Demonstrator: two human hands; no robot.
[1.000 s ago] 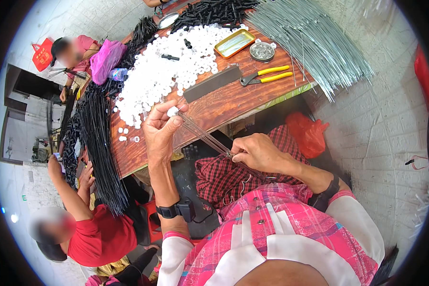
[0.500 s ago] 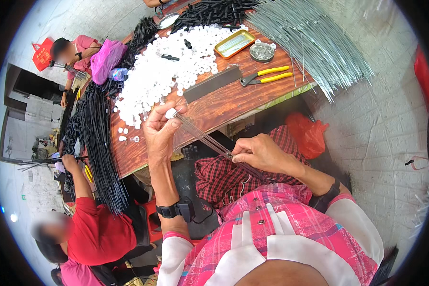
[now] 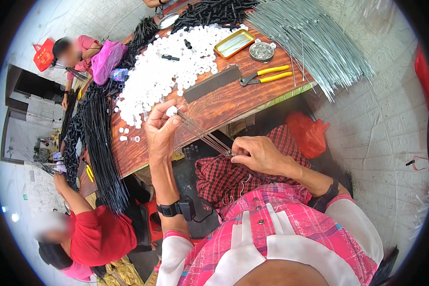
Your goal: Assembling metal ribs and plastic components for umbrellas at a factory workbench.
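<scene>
My left hand [image 3: 161, 127] is raised at the table's near edge, thumb and fingers closed on a small white plastic cap [image 3: 171, 111]. From the cap a few thin metal wires [image 3: 202, 132] slant down to the right, over the gap before the table. Their lower ends are pinched between the thumb and bent fingers of my right hand [image 3: 261, 155], above my lap. A small metallic bit shows at those fingertips, too small to name. Beyond my left hand spreads a heap of white caps [image 3: 169, 71] like the one I hold.
On the wooden table [image 3: 209, 112] lie a dark flat bar [image 3: 212, 84], yellow-handled pliers [image 3: 267, 75], a gold-rimmed tray [image 3: 234, 44], a round tin [image 3: 261, 52], silvery wires [image 3: 314, 43] and black wires [image 3: 100, 143]. Red-checked cloth [image 3: 219, 176] covers my lap. A person in red [image 3: 102, 233] works at left.
My hands have hardly moved and keep the same hold on the cap and wires. At left, the person in red has shifted and their arm has moved down and left.
</scene>
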